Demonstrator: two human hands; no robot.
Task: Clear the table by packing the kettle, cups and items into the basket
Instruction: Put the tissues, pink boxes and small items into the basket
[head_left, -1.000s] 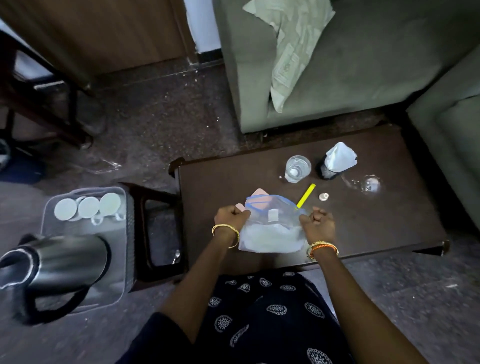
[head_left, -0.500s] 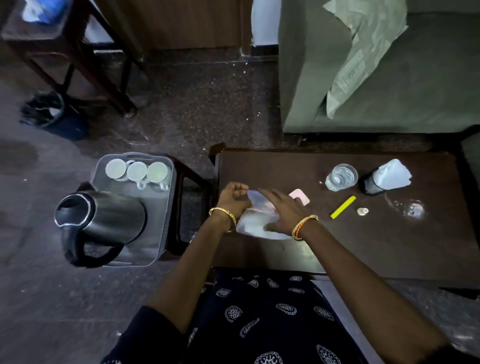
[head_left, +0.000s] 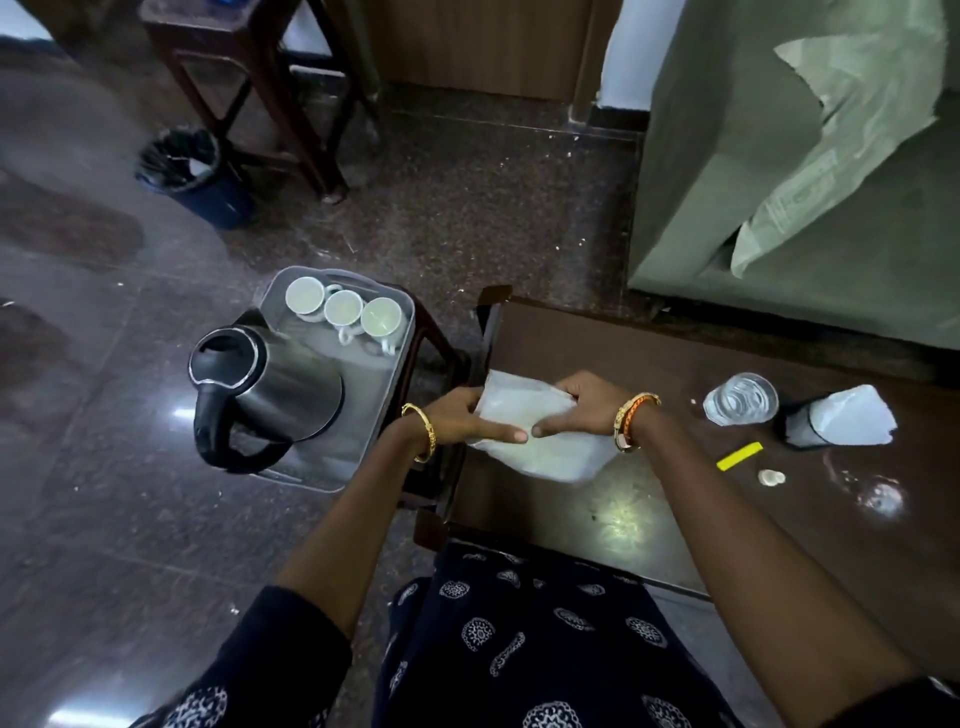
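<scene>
Kettle (head_left: 270, 387) and cups (head_left: 343, 307) in basket (head_left: 405, 332); both hands' fingers (head_left: 498, 434) around plastic bag (head_left: 540, 441).

Both forearms reach forward and angle in toward each other, wrists bangled (gold on the left, orange and gold on the right). The left hand (head_left: 462, 423) and right hand (head_left: 584, 408) grip opposite sides of the plastic bag (head_left: 540, 441). Index fingers point inward, tips almost meeting across its front.
</scene>
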